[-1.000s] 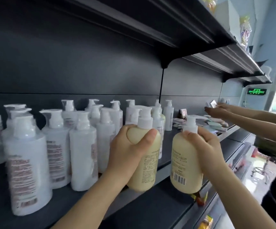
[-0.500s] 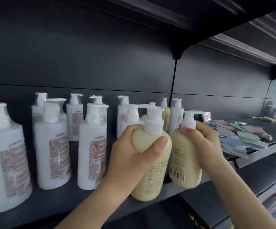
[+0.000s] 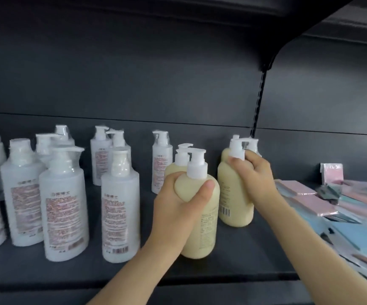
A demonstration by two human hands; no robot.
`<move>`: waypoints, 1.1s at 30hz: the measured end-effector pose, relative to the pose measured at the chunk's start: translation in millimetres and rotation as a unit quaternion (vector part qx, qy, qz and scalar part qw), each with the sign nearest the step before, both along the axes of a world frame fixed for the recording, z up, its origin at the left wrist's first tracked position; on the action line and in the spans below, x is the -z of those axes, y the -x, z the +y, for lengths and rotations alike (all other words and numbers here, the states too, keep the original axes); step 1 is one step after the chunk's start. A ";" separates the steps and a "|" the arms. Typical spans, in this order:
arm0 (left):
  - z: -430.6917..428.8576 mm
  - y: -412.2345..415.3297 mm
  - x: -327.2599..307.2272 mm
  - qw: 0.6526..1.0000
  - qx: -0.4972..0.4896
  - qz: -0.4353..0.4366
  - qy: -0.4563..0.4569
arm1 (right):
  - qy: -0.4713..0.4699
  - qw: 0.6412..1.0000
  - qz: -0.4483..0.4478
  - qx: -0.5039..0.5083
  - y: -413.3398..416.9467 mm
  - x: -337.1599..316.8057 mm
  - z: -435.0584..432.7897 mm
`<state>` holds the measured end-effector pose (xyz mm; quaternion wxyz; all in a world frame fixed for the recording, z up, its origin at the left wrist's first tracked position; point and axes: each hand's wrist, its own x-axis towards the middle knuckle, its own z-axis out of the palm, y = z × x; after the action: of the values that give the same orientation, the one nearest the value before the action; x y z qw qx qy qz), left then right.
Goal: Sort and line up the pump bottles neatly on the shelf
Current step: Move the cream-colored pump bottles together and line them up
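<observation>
Front cream bottle (image 3: 202, 216): upright, white pump, printed label facing out; left hand (image 3: 178, 201) grips its shoulder.
Second cream bottle (image 3: 231, 194): upright, barcode visible; right hand (image 3: 255, 172) grips its neck.
Rear cream bottle (image 3: 173, 170): upright, directly behind the front one.
White bottles (image 3: 63, 208): film-wrapped, upright, loosely grouped on the left of the dark shelf (image 3: 233, 260).

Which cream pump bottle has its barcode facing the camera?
The cream bottle in the right hand; a barcode shows low on it. The front cream bottle, in the left hand, shows only print.

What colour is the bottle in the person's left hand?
Pale creamy yellow bottle with a white pump, gripped by the left hand; head view.
</observation>
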<state>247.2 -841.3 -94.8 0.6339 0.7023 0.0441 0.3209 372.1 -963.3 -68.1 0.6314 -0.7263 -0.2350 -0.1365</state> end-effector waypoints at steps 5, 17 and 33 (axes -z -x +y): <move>-10.3 -31.1 5.5 0.999 -0.023 0.008 -0.029 | 0.025 0.998 0.019 -0.051 -43.3 -4.1 22.0; -12.8 -80.1 10.2 0.997 -0.047 0.041 -0.054 | 0.051 0.994 0.057 -0.084 -107.6 8.1 58.1; 0.7 -70.6 -3.9 0.940 -0.112 0.223 -0.230 | 0.066 0.975 0.155 -0.142 -121.3 7.7 55.0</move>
<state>317.9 -840.5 -90.9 0.3884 0.8732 0.1880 0.2264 493.5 -908.3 -75.8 0.6236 -0.7380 -0.2435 0.0850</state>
